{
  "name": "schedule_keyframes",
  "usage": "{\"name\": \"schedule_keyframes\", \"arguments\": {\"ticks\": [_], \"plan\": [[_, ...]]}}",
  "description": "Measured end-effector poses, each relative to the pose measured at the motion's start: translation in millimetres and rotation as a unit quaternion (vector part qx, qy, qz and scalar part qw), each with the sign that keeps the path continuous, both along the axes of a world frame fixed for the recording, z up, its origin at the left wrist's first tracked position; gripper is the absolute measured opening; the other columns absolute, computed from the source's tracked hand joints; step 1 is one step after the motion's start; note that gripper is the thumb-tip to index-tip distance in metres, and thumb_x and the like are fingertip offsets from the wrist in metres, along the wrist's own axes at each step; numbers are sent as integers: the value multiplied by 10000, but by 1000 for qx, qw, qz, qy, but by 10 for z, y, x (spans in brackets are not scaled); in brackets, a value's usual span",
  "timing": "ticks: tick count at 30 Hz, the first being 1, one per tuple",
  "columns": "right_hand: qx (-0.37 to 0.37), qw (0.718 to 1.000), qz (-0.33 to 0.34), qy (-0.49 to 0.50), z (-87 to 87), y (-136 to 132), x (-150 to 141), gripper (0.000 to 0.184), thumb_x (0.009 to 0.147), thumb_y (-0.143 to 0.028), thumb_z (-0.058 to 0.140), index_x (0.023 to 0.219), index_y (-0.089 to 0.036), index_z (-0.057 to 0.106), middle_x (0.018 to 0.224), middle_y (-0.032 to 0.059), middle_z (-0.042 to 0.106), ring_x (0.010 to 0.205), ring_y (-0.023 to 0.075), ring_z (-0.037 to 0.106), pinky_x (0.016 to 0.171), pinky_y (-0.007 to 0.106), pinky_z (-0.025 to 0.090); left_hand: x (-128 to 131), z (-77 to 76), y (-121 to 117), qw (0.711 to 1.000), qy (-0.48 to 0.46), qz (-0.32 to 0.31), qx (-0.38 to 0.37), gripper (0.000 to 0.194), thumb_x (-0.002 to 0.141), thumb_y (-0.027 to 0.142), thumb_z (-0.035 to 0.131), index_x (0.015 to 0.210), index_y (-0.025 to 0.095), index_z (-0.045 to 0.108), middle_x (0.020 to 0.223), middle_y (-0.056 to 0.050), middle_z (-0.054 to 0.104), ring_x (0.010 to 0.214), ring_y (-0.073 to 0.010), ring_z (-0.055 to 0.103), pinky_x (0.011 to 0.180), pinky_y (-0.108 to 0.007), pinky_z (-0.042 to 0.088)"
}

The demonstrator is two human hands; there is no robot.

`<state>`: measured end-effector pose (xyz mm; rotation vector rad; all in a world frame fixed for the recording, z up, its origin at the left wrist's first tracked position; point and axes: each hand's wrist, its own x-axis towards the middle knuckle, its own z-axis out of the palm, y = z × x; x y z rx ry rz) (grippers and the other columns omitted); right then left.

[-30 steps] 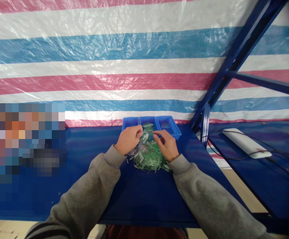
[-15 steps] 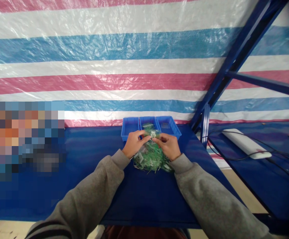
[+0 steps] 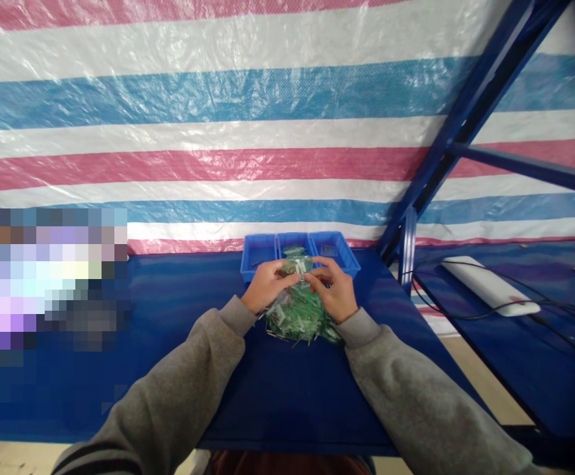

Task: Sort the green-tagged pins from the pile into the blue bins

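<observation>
My left hand (image 3: pixel 269 285) is closed, thumb and fingers pinching the left side of a small clear plastic bag (image 3: pixel 298 265) with greenish contents and a whitish patch. On the bag's right edge, my right hand (image 3: pixel 335 289) has its thumb and fingertips bent in a pinch. Below both hands lies a heap of thin green pieces (image 3: pixel 297 318) with pale, metallic-looking ends, partly in clear plastic. Just behind the hands stand three blue bins: the left bin (image 3: pixel 260 245) has a small dark piece in it, the middle bin (image 3: pixel 292 239) green packets, the right bin (image 3: pixel 334 241) small clear pieces.
The blue table (image 3: pixel 179 369) runs under everything. A blue metal frame (image 3: pixel 409 237) rises on the right. Beyond it, a white power strip-like box (image 3: pixel 490 285) with black cables lies on another blue surface. A striped plastic sheet (image 3: pixel 218 165) hangs behind. The left side is pixelated.
The bag has shifted slightly left and the right hand's fingers have moved left along it, more spread than before. A small dark piece now shows in the left bin.
</observation>
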<state>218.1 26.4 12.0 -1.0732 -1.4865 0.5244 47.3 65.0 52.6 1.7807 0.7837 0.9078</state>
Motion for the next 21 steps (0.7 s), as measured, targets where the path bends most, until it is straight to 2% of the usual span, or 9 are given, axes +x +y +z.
{"name": "schedule_keyframes", "arguments": {"ticks": [3,7,10,13,15,18,21], "plan": [[22,1000,-9,-9,36,-27,7,310,893,-316,473,1184,-210,495,771,15,639,539,126,566,562,286,500,-10,12,19,1000,-4,13,-24,301,752,392,667,788,94,660,704,-46,668,621,-139,590,603,-247,467],[83,994,-24,-71,86,-36,19,283,868,-268,501,1136,-237,588,1135,98,561,819,180,604,659,334,532,-15,6,36,998,-14,-3,-57,325,760,416,653,758,91,640,641,-43,645,510,-98,523,520,-225,420],[114,987,-37,-104,86,-14,21,188,847,-253,543,1003,-240,647,1196,99,523,963,217,575,747,375,530,-15,5,33,996,-29,-6,-82,368,757,400,663,985,119,601,635,-22,642,454,-81,492,474,-209,390],[125,983,-44,-124,70,12,29,125,863,-251,529,912,-232,643,1159,84,574,1038,227,559,885,418,478,-17,21,22,995,-28,1,-98,541,761,377,667,1218,175,461,595,16,626,432,-92,495,462,-210,394],[119,983,-49,-135,58,21,38,119,873,-269,524,895,-224,632,1066,74,630,1006,221,578,903,411,460,-16,39,12,997,-14,18,-71,483,809,402,606,1216,177,474,598,15,612,470,-104,518,491,-221,415],[90,983,-90,-129,38,23,46,147,875,-320,529,882,-209,625,865,50,671,817,194,613,784,353,486,-9,68,-11,997,26,62,44,336,867,437,510,1001,153,630,778,-43,636,689,-134,587,632,-243,456],[64,986,-109,-110,23,18,36,181,862,-359,543,859,-200,629,786,35,675,702,172,611,675,303,482,-1,79,-34,989,68,52,124,306,831,426,574,868,137,670,921,-62,632,840,-160,581,713,-243,444]]}}
